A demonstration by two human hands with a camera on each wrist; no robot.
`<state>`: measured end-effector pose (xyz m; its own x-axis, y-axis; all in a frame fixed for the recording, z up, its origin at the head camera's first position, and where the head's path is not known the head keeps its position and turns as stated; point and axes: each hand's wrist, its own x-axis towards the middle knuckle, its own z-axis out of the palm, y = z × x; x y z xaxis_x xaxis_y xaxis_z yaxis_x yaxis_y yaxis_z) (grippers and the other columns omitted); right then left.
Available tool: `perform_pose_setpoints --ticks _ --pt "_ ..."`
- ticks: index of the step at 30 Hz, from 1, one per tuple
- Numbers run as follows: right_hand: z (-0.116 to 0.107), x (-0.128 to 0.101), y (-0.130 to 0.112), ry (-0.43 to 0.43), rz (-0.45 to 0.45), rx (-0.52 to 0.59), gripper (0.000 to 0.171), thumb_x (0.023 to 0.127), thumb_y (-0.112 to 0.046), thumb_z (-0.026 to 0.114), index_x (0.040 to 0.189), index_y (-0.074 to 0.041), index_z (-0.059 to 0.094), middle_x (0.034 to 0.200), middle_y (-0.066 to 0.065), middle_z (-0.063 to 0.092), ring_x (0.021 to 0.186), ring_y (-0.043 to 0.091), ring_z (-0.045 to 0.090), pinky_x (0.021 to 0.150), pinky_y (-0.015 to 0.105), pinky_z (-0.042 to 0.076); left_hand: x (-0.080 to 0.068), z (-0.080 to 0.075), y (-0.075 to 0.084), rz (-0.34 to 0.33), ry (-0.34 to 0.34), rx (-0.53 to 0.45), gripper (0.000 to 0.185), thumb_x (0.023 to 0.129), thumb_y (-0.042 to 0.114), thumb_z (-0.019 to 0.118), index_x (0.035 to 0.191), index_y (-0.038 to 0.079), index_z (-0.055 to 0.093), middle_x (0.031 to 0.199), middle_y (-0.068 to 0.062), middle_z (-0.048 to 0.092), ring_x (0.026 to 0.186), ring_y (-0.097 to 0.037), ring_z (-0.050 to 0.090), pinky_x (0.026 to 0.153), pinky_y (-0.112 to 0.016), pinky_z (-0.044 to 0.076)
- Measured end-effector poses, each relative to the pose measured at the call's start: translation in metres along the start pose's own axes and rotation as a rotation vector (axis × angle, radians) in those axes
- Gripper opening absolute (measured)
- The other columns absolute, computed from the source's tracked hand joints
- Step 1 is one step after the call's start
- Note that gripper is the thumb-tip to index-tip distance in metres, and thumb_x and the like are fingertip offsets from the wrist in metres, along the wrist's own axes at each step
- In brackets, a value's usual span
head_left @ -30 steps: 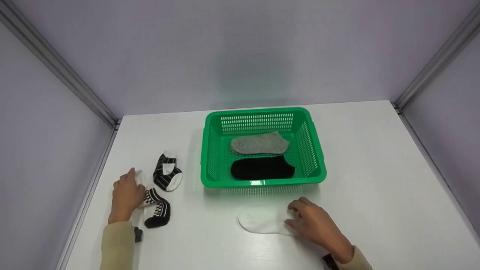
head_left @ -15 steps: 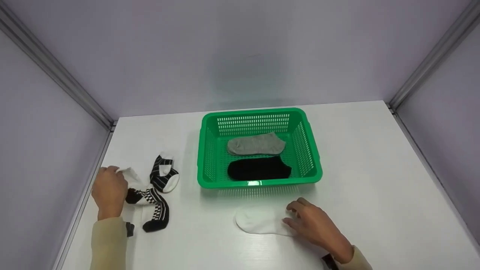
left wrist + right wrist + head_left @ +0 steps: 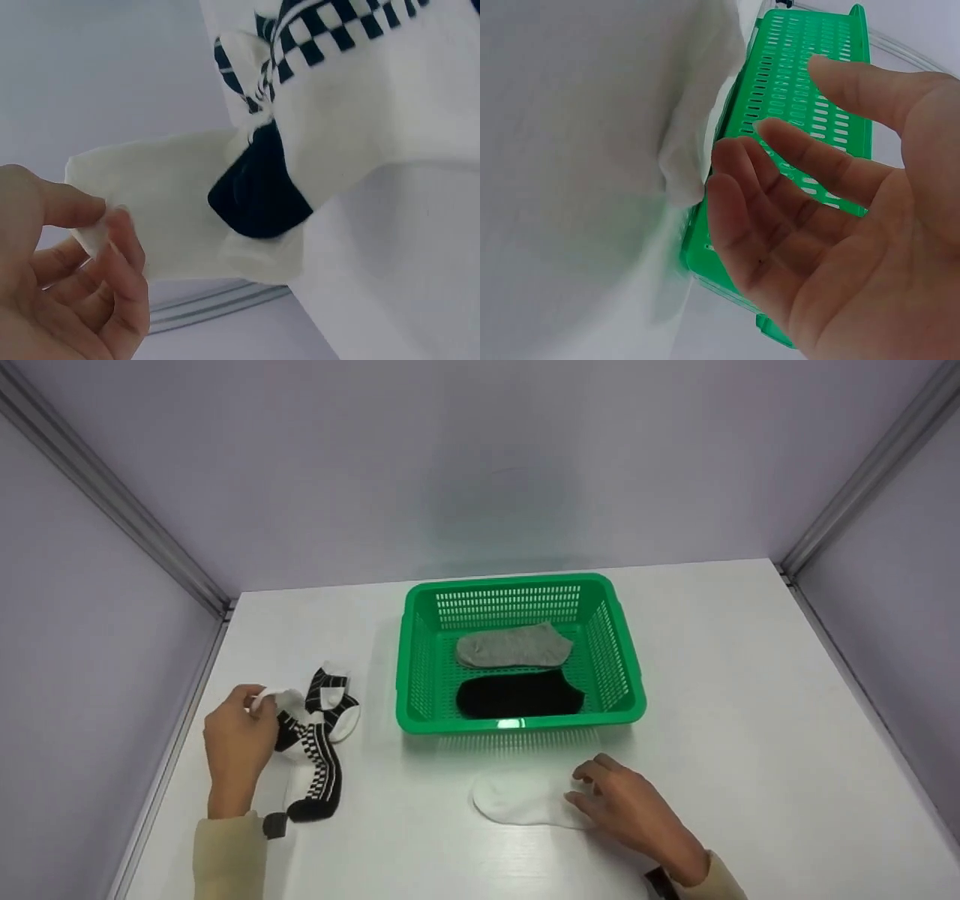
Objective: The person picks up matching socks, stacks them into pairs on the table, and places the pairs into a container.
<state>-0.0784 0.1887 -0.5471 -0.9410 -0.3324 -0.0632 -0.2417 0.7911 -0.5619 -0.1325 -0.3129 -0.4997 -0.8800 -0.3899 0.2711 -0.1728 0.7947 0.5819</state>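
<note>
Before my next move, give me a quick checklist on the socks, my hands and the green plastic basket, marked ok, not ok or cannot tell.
1. Left hand pinching the black-and-white checkered fabric sock by its white cuff: ok.
2. Checkered sock clear of the black fabric sock with thin white stripes: cannot tell; they meet or overlap in the head view.
3. Right hand gripping the plain white fabric sock: not ok; fingers loosely curved, no pinch showing.
4. Green rectangular plastic basket upright and uncovered: ok.
5. Flat grey fabric sock and flat black fabric sock inside the basket: ok.
</note>
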Motion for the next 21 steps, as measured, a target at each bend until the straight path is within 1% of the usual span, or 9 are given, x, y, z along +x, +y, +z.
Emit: perform_pose_setpoints --ticks 3,6,9,11,13,15,17,19,21 --pt "0.001 0.0 -0.002 -0.02 -0.056 0.044 0.017 0.094 -0.023 0.08 0.107 -0.012 0.074 0.1 -0.004 0.068 0.085 0.006 0.062 0.074 0.025 0.055 -0.021 0.008 0.016 0.042 -0.025 -0.025 0.024 0.1 0.011 0.063 0.113 -0.006 0.074 0.094 -0.024 0.076 0.058 -0.019 0.055 0.052 -0.024 0.04" --pt "0.002 0.001 -0.005 -0.053 -0.115 0.116 0.019 0.098 -0.026 0.076 0.109 -0.011 0.073 0.101 -0.004 0.069 0.087 0.005 0.064 0.076 0.025 0.056 -0.045 0.013 0.034 0.085 -0.022 -0.077 0.021 0.099 0.008 0.065 0.111 -0.006 0.075 0.09 -0.02 0.076 0.06 -0.016 0.057 0.053 -0.021 0.042" --pt "0.003 0.003 -0.011 -0.086 -0.141 0.22 0.025 0.101 -0.032 0.072 0.113 -0.01 0.071 0.102 -0.006 0.07 0.089 0.004 0.064 0.077 0.024 0.057 -0.068 0.013 0.053 0.119 -0.013 -0.167 0.017 0.099 0.005 0.067 0.11 -0.004 0.075 0.095 -0.015 0.076 0.069 -0.016 0.065 0.061 -0.018 0.05" --pt "0.004 0.005 -0.016 -0.109 -0.142 0.292 0.03 0.102 -0.037 0.07 0.116 -0.01 0.07 0.103 -0.008 0.07 0.09 0.004 0.064 0.078 0.024 0.057 -0.081 0.009 0.066 0.131 -0.034 -0.248 0.014 0.098 0.002 0.068 0.11 -0.002 0.074 0.099 -0.012 0.076 0.076 -0.014 0.07 0.068 -0.017 0.055" --pt "0.007 0.007 -0.022 -0.142 -0.138 0.372 0.032 0.103 -0.037 0.068 0.12 -0.01 0.069 0.103 -0.009 0.07 0.091 0.004 0.064 0.079 0.024 0.057 -0.093 0.004 0.078 0.139 -0.094 -0.346 0.012 0.097 -0.001 0.069 0.108 0.0 0.074 0.102 -0.009 0.076 0.085 -0.011 0.073 0.077 -0.016 0.059" --pt "0.012 0.007 -0.027 -0.187 -0.13 0.46 0.032 0.105 -0.035 0.066 0.124 -0.009 0.068 0.104 -0.006 0.072 0.092 0.004 0.065 0.081 0.025 0.056 -0.104 0.0 0.089 0.144 -0.189 -0.472 0.014 0.096 -0.005 0.069 0.107 0.002 0.073 0.104 -0.008 0.074 0.091 -0.009 0.075 0.082 -0.02 0.062" --pt "0.017 0.008 -0.032 -0.25 -0.117 0.59 0.034 0.107 -0.032 0.061 0.129 -0.006 0.064 0.107 0.002 0.074 0.093 0.007 0.068 0.082 0.028 0.058 -0.115 -0.001 0.101 0.153 -0.296 -0.605 0.018 0.095 -0.009 0.069 0.105 0.005 0.073 0.104 -0.007 0.073 0.094 -0.009 0.075 0.084 -0.024 0.063" --pt "0.023 0.009 -0.036 -0.327 -0.085 0.766 0.04 0.11 -0.031 0.056 0.135 0.0 0.058 0.114 0.014 0.073 0.097 0.015 0.071 0.084 0.031 0.06 -0.125 0.001 0.11 0.211 -0.391 -0.734 0.021 0.093 -0.012 0.069 0.105 0.005 0.073 0.104 -0.01 0.071 0.098 -0.01 0.073 0.087 -0.025 0.063" --pt "0.029 0.01 -0.04 -0.411 -0.02 0.965 0.047 0.113 -0.034 0.049 0.14 0.005 0.051 0.12 0.02 0.071 0.101 0.02 0.073 0.086 0.035 0.062 -0.134 0.007 0.119 0.298 -0.462 -0.839 0.024 0.092 -0.014 0.068 0.105 0.006 0.072 0.104 -0.013 0.069 0.099 -0.012 0.071 0.089 -0.026 0.062"
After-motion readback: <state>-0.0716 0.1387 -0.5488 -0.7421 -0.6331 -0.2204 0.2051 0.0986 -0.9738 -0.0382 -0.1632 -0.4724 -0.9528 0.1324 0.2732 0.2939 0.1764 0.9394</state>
